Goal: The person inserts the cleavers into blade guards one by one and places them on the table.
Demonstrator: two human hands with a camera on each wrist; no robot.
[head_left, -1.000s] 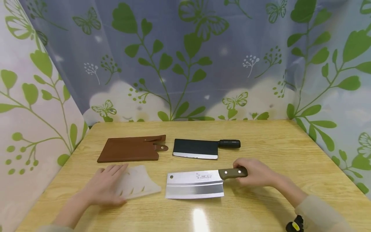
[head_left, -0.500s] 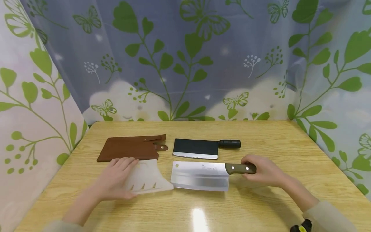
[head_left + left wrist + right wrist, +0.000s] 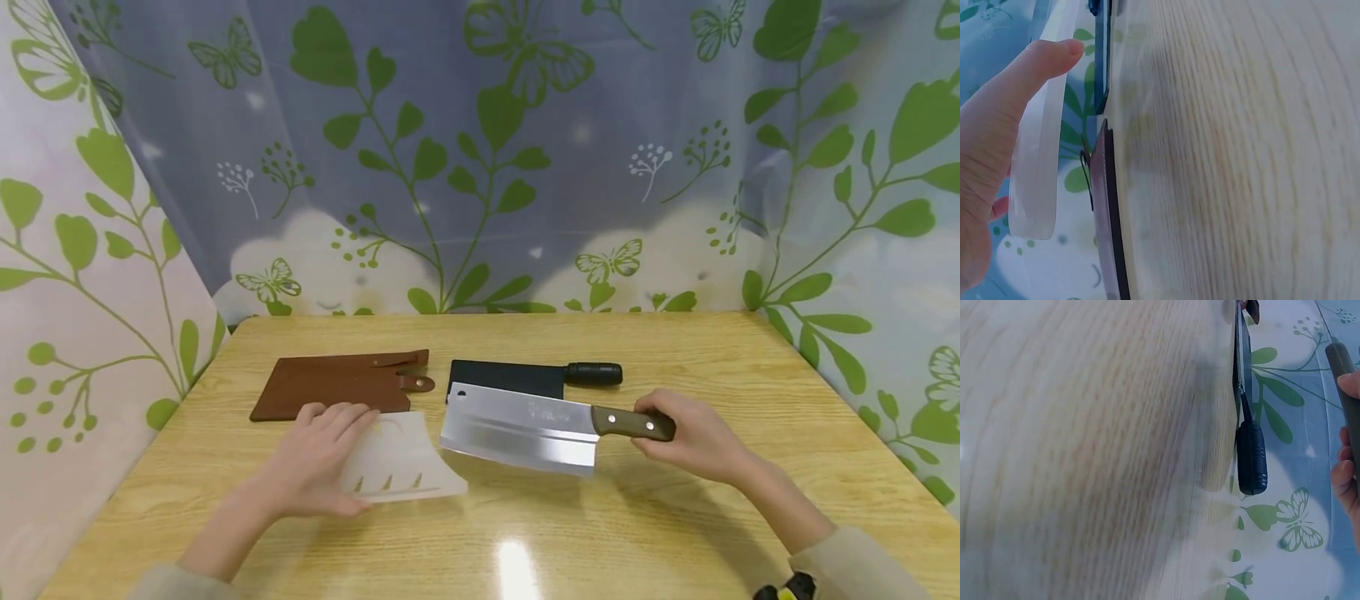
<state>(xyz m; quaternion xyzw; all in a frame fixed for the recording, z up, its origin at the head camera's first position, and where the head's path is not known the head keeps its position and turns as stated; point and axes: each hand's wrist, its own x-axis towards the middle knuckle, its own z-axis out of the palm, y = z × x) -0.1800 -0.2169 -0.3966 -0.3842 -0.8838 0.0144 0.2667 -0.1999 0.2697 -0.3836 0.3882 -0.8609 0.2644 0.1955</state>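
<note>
Gripping the olive-brown handle [image 3: 633, 422] of a silver cleaver [image 3: 517, 429], a person's right hand [image 3: 690, 437] is at centre right of the frame, fingers curled round the handle's far end. The broad blade points left across the centre, tilted and raised above the wooden tabletop [image 3: 405, 567]. At lower left of centre, the left hand [image 3: 318, 462] holds a milky-white blade cover [image 3: 397, 458] between thumb and fingers, its curved end near the blade but apart from it. Beyond them lie a black cleaver [image 3: 517, 375], partly hidden by the silver blade, and, at centre left, a brown leather sheath [image 3: 337, 387]. Because the grip is so far back, the wide blade could dip or twist; a small drift of either hand might knock its corner against the cover, or send the edge towards the left fingers.
</note>
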